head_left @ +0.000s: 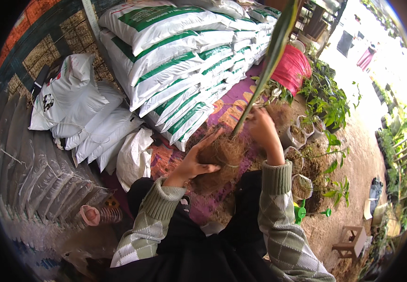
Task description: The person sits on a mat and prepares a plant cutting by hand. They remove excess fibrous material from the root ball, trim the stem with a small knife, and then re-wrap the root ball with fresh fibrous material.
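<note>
My left hand (pixel 195 164) is wrapped round the near left side of a ball of brown coconut fibre (pixel 228 152), its thumb pressed along the near side. From the top of the ball rises one long, narrow green leaf (pixel 270 61), slanting up and to the right. My right hand (pixel 261 128) is just right of the leaf's base, its fingers curled closed. Whatever those fingers pinch is too small to make out. Behind the right hand lies a loose heap of coconut fibre (pixel 280 115). Beneath is a purple and orange patterned mat (pixel 203 210) strewn with bits of fibre.
White and green sacks (pixel 166 70) are stacked high ahead, with more white bags (pixel 79 101) at the left. A red sack (pixel 293 70) sits ahead right. Several potted plants (pixel 302 185) line the right side, near a green plastic item (pixel 300 212) and small stool (pixel 350 242).
</note>
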Motion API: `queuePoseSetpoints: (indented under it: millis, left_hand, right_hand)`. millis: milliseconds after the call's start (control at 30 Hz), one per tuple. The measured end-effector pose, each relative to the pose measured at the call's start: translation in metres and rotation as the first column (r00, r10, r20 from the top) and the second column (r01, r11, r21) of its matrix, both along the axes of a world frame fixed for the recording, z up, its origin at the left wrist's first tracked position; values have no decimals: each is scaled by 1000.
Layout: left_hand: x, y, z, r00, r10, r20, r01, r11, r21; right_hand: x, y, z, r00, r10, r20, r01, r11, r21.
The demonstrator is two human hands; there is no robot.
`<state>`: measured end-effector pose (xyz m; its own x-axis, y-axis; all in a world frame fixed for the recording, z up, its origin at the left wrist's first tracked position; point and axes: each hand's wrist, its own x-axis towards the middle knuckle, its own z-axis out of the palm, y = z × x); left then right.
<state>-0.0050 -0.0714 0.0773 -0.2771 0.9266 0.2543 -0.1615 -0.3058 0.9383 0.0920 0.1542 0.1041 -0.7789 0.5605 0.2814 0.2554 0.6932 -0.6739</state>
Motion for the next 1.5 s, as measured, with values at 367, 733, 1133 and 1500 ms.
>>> queuePoseSetpoints:
  millis: [367, 733, 1133, 1500]
  left_hand:
    - [-7, 6, -50, 430, 266, -863, -745, 644, -173]
    - [23, 12, -40, 418, 112, -902, -649, 731, -210]
    - [30, 11, -39, 388, 198, -900, -677, 724, -133]
    - [26, 19, -17, 279, 486, -828, -762, 637, 117]
  right_hand:
    - [-32, -34, 2, 965, 152, -214, -159, 987, -16]
    - [-53, -52, -10, 812, 164, 559, -245, 967, 71]
    - [-72, -38, -32, 831, 454, 321, -400, 889, -222]
    - [-41, -39, -18, 878, 368, -307, -479, 689, -545]
